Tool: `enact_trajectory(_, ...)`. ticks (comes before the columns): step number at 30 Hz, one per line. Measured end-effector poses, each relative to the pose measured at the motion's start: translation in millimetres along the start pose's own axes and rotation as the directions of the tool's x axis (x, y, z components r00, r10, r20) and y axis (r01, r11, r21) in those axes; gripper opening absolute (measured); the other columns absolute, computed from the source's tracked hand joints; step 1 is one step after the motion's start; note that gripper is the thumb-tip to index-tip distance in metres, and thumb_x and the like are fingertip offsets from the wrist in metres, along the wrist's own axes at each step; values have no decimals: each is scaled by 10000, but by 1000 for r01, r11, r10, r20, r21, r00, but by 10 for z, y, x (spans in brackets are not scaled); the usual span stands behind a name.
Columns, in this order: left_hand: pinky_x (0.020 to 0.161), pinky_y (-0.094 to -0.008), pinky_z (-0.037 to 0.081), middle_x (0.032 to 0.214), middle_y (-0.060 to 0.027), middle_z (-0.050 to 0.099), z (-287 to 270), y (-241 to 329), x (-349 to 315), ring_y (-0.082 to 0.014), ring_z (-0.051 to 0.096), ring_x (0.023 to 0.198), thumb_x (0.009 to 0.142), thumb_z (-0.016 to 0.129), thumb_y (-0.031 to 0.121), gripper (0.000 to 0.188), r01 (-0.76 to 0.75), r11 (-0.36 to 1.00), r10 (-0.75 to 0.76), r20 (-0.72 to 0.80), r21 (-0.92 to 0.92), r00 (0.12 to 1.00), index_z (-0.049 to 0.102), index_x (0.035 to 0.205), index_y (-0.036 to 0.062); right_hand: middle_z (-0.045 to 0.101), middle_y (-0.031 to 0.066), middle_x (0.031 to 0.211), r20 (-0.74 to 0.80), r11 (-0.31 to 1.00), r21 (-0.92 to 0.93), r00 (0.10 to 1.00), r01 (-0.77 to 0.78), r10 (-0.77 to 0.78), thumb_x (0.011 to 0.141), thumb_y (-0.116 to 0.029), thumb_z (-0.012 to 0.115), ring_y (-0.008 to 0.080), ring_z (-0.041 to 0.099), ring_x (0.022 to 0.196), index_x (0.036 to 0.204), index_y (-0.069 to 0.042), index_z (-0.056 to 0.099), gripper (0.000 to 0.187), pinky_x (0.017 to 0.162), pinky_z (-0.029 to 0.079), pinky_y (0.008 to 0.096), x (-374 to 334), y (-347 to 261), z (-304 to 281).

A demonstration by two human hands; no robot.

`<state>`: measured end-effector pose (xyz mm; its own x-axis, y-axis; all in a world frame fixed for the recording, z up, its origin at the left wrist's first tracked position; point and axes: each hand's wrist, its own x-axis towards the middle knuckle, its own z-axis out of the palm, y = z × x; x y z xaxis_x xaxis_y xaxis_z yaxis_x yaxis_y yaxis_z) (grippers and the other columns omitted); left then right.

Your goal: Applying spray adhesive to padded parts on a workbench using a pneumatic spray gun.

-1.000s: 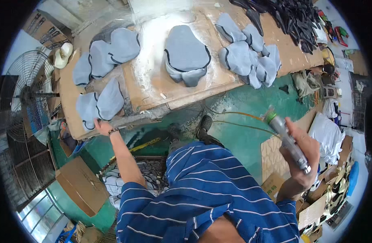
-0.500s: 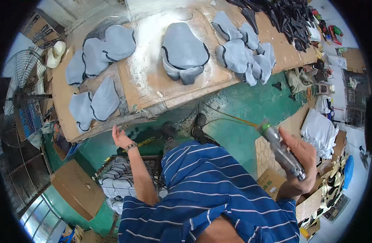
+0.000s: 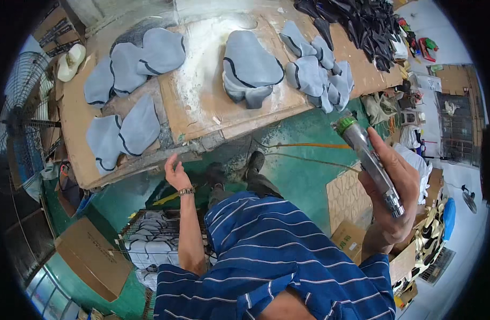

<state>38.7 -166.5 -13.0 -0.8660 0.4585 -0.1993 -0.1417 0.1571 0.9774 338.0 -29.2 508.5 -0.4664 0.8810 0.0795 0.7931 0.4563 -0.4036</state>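
Observation:
My right hand (image 3: 393,186) is wrapped round a silver cylindrical hand tool (image 3: 369,161) with a green collar at its far end, held tilted above the floor to the right of the table. My left hand (image 3: 177,173) holds nothing, its fingers apart, just off the table's front edge; a metal watch band is on that wrist. Grey curved, seat-shaped pieces with black strips lie on the cardboard-covered table: a stack (image 3: 253,64) in the middle, a group (image 3: 128,66) and a pair (image 3: 122,130) at the left, and a smaller cluster (image 3: 319,74) at the right.
Black pointed pieces (image 3: 362,32) are heaped at the table's far right. A wire basket of grey pieces (image 3: 154,240) stands by my left arm, beside a cardboard box (image 3: 93,258). An orange hose (image 3: 314,145) crosses the green floor. A fan (image 3: 29,117) stands far left.
My right hand has raised the tool slightly, farther from me. My left hand has shifted a little right and forward. The whole view has turned slightly.

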Motion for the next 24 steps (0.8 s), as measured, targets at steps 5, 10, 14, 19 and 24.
enact_trajectory(5, 971, -441, 589, 1315, -103, 645, -73, 26, 1, -261, 609, 1240, 864, 520, -178, 458, 24, 999, -25, 28, 43, 999, 730, 1188, 68, 736, 237, 1049, 58, 999, -32, 998, 15, -13, 782, -121, 769, 266, 730, 880, 1356, 49, 643, 611, 816, 531, 340, -74, -350, 60)
enact_trajectory(10, 985, -454, 591, 1313, -106, 645, -136, 113, -51, -273, 599, 1248, 871, 507, -164, 452, 76, 993, -78, 24, 93, 997, 740, 1178, 73, 723, 192, 939, 52, 997, -71, 998, 30, -26, 797, -177, 773, 256, 707, 801, 1343, 9, 672, 586, 753, 528, 333, -164, -592, 137)
enact_trajectory(14, 999, -456, 588, 1310, -94, 641, -185, 93, -69, -272, 596, 1240, 876, 501, -156, 456, 61, 998, -62, 54, 18, 997, 750, 1175, 83, 704, 149, 868, 12, 985, -158, 997, 73, -72, 755, -117, 763, 247, 695, 746, 1343, -30, 686, 600, 694, 529, 340, -251, -700, 184)
enact_trajectory(19, 997, -462, 581, 1310, -97, 635, -156, 34, -78, -267, 597, 1233, 877, 508, -147, 451, 62, 998, -62, 72, 0, 995, 750, 1179, 85, 672, 100, 795, 82, 965, -228, 990, 129, -113, 687, -20, 778, 234, 666, 676, 1349, -66, 690, 669, 634, 530, 358, -391, -792, 154)
enact_trajectory(24, 968, -429, 565, 1281, -98, 651, -86, 6, -127, -254, 614, 1197, 866, 539, -132, 421, 67, 996, -63, 75, -55, 995, 746, 1169, 74, 641, 104, 751, 115, 967, -136, 973, 215, -200, 683, -64, 820, 224, 643, 641, 1352, 44, 640, 701, 579, 500, 338, -501, -751, 140)
